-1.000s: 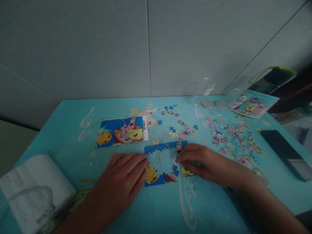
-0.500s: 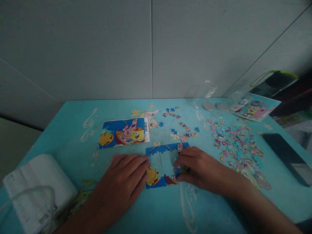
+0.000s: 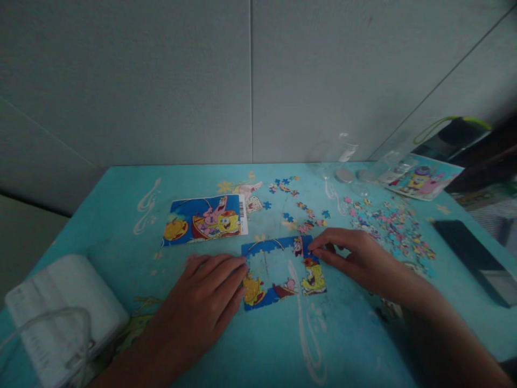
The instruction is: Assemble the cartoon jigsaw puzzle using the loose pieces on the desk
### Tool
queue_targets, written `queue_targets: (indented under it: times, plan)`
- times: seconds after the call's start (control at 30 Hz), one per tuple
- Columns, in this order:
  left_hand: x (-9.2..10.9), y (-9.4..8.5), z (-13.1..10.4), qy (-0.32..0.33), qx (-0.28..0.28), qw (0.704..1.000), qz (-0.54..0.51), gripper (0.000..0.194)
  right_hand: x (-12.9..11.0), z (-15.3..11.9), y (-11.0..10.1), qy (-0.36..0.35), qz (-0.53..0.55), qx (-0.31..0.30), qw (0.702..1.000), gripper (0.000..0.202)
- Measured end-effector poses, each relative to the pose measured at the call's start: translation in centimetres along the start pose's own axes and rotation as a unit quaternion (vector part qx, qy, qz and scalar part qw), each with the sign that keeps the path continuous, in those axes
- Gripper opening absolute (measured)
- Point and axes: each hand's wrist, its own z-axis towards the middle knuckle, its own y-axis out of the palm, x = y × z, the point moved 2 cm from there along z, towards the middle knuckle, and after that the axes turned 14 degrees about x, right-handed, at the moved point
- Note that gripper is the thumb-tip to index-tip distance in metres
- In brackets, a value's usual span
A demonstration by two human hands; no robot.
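A partly assembled jigsaw puzzle lies in front of me, a frame of joined pieces around an open middle. A gap shows in its bottom side, between the boat part and the yellow cartoon face at the lower right. My left hand lies flat with fingers stretched out, the tips touching the puzzle's left edge. At the upper right edge, thumb and forefinger of my right hand pinch at a blue puzzle piece, mostly covered by the fingertips. Behind the puzzle lies the picture card with the same cartoon scene.
Small groups of loose pieces lie behind the puzzle, with a large scatter of pieces to the right. A dark phone, clear plastic containers and another picture card are at right. A white device with cable stands left.
My right hand has moved right and slightly up, from the puzzle's inside right to its upper right edge. The yellow-face section is now uncovered. My left hand has stayed put.
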Motion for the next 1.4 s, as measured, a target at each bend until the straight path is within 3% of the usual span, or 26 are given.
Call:
queue_targets:
  times: [0.13, 0.3, 0.8, 1.0, 1.27, 1.4]
  plan:
    - [0.1, -0.1, 0.0, -0.002, -0.001, 1.0, 0.001, 0.027, -0.9, -0.1, 1.0, -0.059, 0.024, -0.061, 0.996, 0.021]
    - [0.2, -0.1, 0.2, -0.005, 0.001, 1.0, 0.003, 0.026, -1.8, -0.4, 2.5, -0.058, 0.025, -0.116, 0.991, 0.019]
    - [0.2, -0.1, 0.2, -0.004, 0.001, 1.0, 0.007, 0.027, -1.5, -0.5, 3.1, -0.068, 0.003, -0.101, 0.993, 0.017]
    - [0.1, -0.2, 0.1, -0.007, -0.003, 1.0, 0.014, 0.028, -1.3, -0.4, 2.4, -0.047, 0.021, -0.052, 0.997, 0.021]
    - [0.1, -0.3, 0.2, 0.01, 0.025, 1.0, 0.009, 0.027, 2.4, 0.6, -0.6, 0.107, -0.078, 0.125, 0.983, 0.026]
    - [0.3, -0.3, 0.3, 0.019, 0.031, 0.999, 0.016, 0.027, 3.6, 1.0, -1.2, 0.153, -0.068, 0.161, 0.973, 0.029]
